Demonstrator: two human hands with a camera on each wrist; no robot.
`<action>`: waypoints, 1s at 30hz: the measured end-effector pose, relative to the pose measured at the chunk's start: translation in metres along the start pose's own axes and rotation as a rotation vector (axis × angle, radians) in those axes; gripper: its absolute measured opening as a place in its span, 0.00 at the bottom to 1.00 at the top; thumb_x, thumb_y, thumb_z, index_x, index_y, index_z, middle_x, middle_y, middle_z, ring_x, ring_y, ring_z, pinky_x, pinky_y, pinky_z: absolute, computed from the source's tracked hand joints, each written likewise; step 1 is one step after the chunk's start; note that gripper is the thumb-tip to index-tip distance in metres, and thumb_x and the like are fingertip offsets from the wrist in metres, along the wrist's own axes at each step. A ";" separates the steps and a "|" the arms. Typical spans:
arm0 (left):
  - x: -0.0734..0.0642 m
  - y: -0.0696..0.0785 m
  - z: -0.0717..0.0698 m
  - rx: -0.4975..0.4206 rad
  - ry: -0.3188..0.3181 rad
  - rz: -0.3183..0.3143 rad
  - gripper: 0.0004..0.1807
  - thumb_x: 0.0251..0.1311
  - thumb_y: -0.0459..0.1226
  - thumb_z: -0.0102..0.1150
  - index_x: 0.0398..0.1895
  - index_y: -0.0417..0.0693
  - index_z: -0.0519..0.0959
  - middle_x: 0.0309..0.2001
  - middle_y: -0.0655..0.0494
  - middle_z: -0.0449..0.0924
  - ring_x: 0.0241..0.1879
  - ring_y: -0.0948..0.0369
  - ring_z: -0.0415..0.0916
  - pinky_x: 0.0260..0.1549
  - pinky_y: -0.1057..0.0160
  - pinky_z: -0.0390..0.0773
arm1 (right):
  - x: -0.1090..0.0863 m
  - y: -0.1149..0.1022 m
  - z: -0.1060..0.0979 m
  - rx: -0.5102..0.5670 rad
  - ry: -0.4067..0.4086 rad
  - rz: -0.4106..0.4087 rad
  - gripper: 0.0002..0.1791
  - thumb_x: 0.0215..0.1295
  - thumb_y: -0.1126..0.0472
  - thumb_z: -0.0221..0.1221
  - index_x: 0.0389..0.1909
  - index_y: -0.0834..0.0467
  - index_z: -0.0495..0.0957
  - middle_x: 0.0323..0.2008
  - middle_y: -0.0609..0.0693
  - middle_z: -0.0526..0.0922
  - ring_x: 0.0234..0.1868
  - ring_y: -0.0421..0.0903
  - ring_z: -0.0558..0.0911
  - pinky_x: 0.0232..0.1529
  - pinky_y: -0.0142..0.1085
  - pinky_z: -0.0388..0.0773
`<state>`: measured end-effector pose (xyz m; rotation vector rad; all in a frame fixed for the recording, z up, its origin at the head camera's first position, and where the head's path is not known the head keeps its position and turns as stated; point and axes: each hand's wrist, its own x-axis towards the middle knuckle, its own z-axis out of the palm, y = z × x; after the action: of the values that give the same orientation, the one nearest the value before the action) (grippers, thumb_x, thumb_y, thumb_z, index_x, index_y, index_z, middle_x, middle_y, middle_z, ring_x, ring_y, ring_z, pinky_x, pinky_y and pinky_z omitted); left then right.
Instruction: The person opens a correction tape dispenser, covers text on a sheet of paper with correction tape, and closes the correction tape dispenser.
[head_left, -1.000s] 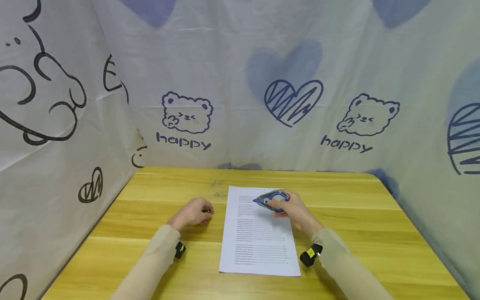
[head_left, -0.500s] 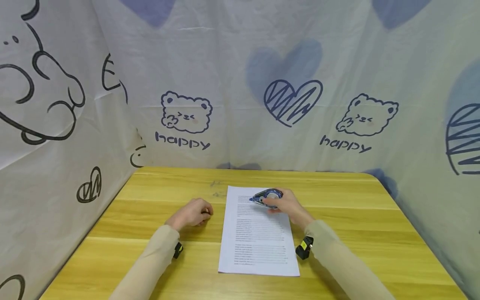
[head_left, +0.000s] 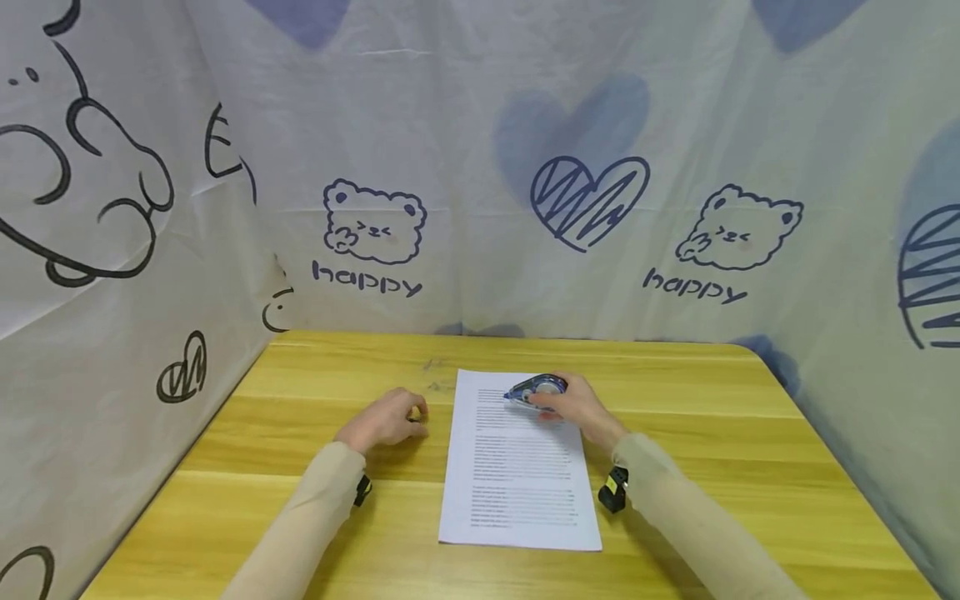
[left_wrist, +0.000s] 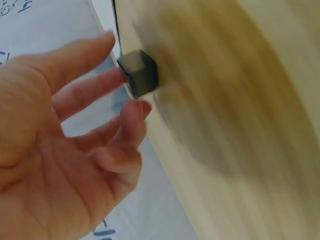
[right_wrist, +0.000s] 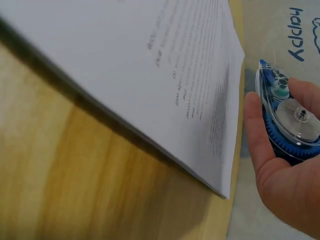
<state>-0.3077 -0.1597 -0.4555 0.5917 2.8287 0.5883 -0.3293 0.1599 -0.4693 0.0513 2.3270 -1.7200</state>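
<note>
My right hand (head_left: 581,406) grips a correction tape (right_wrist: 295,117) with a clear body, blue gear ring and blue tip. In the head view its tip points left over the upper lines of a printed paper sheet (head_left: 517,492). The right wrist view shows thumb and finger on either side of the tape's body. To the left of the sheet, my left hand (head_left: 388,418) is bent low over the table. A small dark block-shaped piece (left_wrist: 140,72) sits at its fingertips, overlapping the end of one finger in the left wrist view. Its exact kind is unclear.
The wooden table (head_left: 247,500) extends on both sides of the paper, with faint marks on its surface (head_left: 435,375) behind the left hand. A white cloth backdrop (head_left: 465,167) with bear and heart drawings encloses the back and sides.
The correction tape and right hand have shifted slightly left over the upper lines, and the right wrist has turned a little. The left hand's thumb and fingers now stand farther apart.
</note>
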 end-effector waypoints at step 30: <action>0.048 0.047 0.028 0.202 -0.055 0.032 0.41 0.56 0.56 0.67 0.68 0.46 0.70 0.69 0.44 0.69 0.68 0.47 0.66 0.69 0.49 0.63 | 0.023 -0.011 0.002 -0.299 0.038 -0.151 0.32 0.60 0.56 0.68 0.64 0.58 0.73 0.56 0.57 0.80 0.50 0.50 0.81 0.46 0.39 0.83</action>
<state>-0.3274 -0.0904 -0.4655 0.6775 2.8516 0.2874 -0.3527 0.1520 -0.4650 -0.1507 2.6504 -1.4230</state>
